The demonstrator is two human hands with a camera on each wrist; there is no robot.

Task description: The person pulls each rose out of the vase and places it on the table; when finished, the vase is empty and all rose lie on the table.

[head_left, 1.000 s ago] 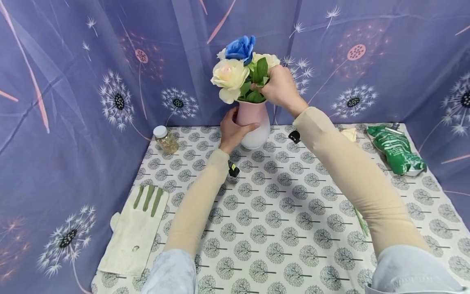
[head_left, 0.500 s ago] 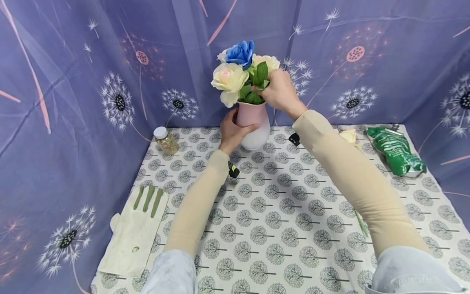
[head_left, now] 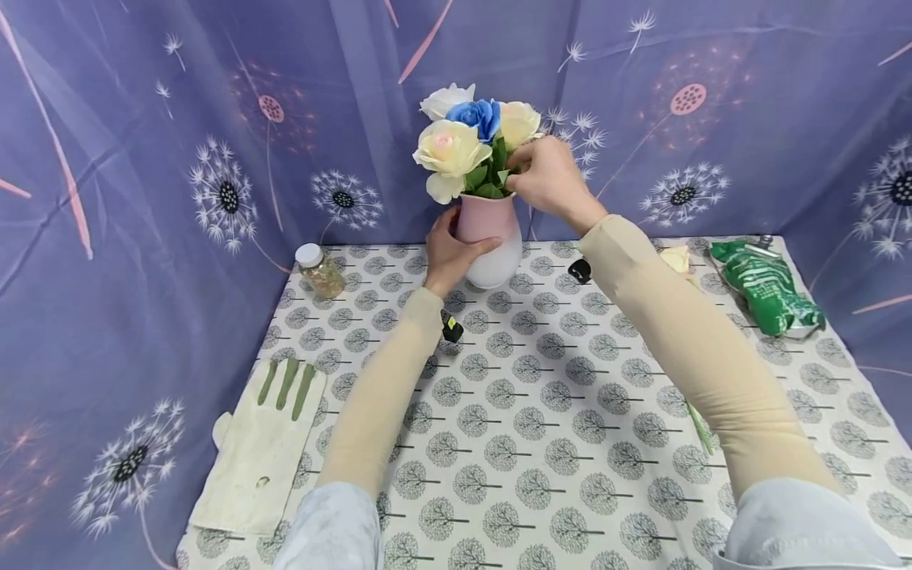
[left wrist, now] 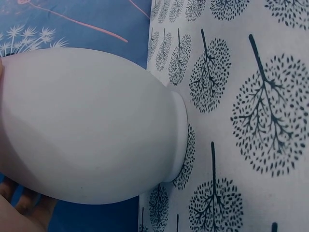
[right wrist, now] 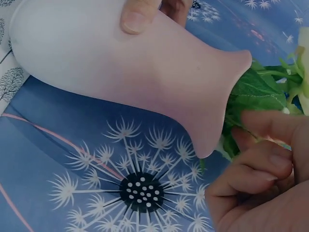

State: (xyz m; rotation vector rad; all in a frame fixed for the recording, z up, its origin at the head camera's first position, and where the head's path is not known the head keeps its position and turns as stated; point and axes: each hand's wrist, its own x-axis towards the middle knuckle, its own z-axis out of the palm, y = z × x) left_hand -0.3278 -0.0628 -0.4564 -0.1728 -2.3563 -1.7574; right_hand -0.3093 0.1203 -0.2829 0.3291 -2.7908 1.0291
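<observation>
- Head view: the vase, pink above and white below, stands upright on the far side of the table.
- The left hand is clamped round the vase's left side, thumb across the near face.
- In the vase's mouth, the blue rose sits between two cream roses, with a white rose at the far left.
- The right hand is at the leaves right of the rim; whether its fingertips pinch a stem or stand apart, I cannot tell.
- The jar and pale gloves lie left; the green packet lies far right.
- Left wrist view: the vase's white foot meets the table.
- Right wrist view: the left thumb rests on the vase; right fingers bend beside green leaves.
</observation>
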